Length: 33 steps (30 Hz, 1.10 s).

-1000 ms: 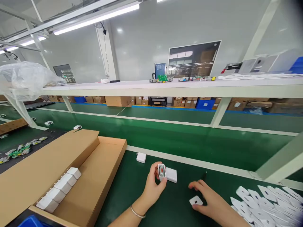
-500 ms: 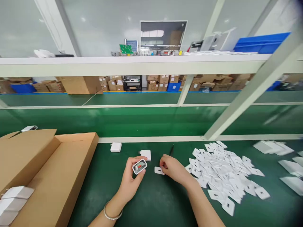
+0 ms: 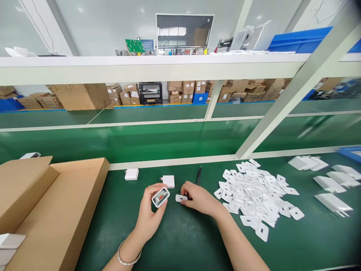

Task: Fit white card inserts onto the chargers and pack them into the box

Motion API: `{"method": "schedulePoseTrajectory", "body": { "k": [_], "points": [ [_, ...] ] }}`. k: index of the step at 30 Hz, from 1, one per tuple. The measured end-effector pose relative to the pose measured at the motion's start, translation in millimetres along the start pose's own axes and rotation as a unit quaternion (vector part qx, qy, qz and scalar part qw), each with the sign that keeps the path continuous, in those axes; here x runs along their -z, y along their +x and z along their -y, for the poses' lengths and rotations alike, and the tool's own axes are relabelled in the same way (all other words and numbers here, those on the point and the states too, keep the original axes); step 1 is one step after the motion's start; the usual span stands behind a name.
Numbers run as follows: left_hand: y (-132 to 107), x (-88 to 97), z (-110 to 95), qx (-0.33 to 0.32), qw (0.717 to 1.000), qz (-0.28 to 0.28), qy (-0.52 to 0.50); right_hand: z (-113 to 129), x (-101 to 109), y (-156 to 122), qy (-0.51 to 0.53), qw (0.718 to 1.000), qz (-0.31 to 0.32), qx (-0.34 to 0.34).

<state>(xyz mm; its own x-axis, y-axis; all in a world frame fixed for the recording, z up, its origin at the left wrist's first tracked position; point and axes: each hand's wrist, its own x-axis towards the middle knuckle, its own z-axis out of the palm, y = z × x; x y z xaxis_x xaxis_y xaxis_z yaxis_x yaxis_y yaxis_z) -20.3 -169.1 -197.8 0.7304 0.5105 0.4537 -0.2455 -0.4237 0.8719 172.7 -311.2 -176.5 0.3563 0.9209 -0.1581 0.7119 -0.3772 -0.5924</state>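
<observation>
Housing (image 3: 158, 205), white, open end in view, red and grey parts (image 3: 161, 196) inside: grips it with the left hand (image 3: 149, 215), fingers round its sides. With the right hand (image 3: 199, 198), pinches the right end of a white plate (image 3: 180, 198), just right of the housing; cannot tell if lifted off the green bench (image 3: 175, 244). Behind the housing, a white plug unit (image 3: 169, 181); beyond the right hand, a black pen-like tool (image 3: 199, 175); farther right, a plate heap (image 3: 258, 197).

Carton (image 3: 87, 210) lies left of the casing (image 3: 160, 197), cover pile (image 3: 255, 195) right, adapters (image 3: 10, 241) seemingly inside the carton.
</observation>
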Motion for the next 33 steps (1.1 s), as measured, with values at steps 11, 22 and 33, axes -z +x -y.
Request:
{"method": "schedulePoseTrajectory", "body": {
  "k": [11, 22, 33],
  "points": [
    [-8.0, -9.0, 1.8, 0.056, 0.992, 0.033, 0.111, -52.8, 0.7, 38.1, 0.023, 0.934, -0.294, -0.203],
    [-1.0, -9.8, -12.3, -0.042, 0.980, 0.031, 0.192, -0.8, 7.5, 11.8, 0.593, 0.708, -0.382, -0.032],
    [0.2, -6.9, -13.1, -0.098, 0.966, -0.030, 0.236, 61.2, -51.8, -14.2, 0.437, 0.807, -0.299, 0.261]
  ]
}}
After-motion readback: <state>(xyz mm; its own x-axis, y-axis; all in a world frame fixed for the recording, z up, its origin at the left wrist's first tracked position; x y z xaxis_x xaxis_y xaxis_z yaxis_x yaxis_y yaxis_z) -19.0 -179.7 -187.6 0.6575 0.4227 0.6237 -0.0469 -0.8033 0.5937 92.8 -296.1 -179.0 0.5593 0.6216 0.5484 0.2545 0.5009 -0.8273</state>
